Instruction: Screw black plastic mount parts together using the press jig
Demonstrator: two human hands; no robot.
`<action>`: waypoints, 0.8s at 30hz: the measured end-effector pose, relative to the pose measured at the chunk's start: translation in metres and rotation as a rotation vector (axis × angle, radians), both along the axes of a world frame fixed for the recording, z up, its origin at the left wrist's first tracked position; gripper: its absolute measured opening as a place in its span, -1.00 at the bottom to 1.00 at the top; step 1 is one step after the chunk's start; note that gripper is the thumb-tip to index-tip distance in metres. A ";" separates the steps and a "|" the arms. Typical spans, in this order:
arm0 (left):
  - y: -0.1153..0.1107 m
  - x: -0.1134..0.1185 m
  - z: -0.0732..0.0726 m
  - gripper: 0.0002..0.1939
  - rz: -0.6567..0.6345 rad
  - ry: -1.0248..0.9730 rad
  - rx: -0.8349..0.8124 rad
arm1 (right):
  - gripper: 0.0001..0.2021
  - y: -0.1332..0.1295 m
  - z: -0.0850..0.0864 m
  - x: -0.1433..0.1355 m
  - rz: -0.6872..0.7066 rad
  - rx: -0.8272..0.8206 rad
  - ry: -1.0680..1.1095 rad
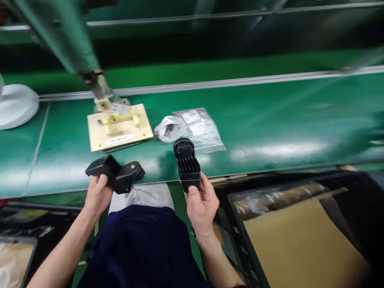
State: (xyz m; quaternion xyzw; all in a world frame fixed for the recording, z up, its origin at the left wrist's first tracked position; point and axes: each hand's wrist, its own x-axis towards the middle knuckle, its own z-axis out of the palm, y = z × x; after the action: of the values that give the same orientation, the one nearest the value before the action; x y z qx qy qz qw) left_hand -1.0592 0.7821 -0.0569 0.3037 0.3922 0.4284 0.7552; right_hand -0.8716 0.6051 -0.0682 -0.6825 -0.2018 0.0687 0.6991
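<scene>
My left hand point(99, 192) is closed around a black plastic bracket-like part point(115, 173), which has a rounded lobe with a small metal screw on its right side. My right hand point(203, 202) grips a second black part point(187, 164), ribbed along its face and rounded at the top end. Both parts are held over the front edge of the green bench, apart from each other. Behind the left-hand part sits a cream fixture plate point(120, 134) with raised blocks. Beyond the right-hand part lies a clear plastic bag point(205, 130) with white labels, beside a smaller bag of small dark pieces point(169, 130).
A green press-like arm point(64, 40) reaches down to the fixture. A white round base point(18, 106) stands at far left. Below the bench point(285, 132), a black bin point(237, 224) with brown cardboard point(300, 244) is at right, and another black bin point(33, 244) at left.
</scene>
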 end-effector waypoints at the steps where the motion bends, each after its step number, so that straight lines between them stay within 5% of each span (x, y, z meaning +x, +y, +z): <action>1: 0.002 -0.003 0.001 -0.50 0.021 -0.012 0.003 | -0.49 0.008 -0.005 -0.012 0.000 -0.001 0.015; 9: 0.014 -0.029 -0.005 -0.44 0.154 -0.104 0.002 | -0.47 0.059 -0.020 -0.074 -0.007 -0.111 -0.056; 18: 0.012 -0.038 -0.009 -0.40 0.130 -0.162 -0.026 | -0.59 0.074 -0.035 -0.070 0.079 -0.224 -0.447; 24: 0.013 -0.040 -0.011 -0.43 0.124 -0.156 -0.055 | -0.72 0.073 -0.028 -0.068 0.137 -0.348 -0.722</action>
State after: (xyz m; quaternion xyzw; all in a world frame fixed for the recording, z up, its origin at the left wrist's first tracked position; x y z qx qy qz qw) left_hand -1.0989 0.7947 -0.0678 0.2239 0.3620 0.4858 0.7634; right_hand -0.9395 0.6778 -0.0963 -0.7559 -0.4644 -0.0959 0.4514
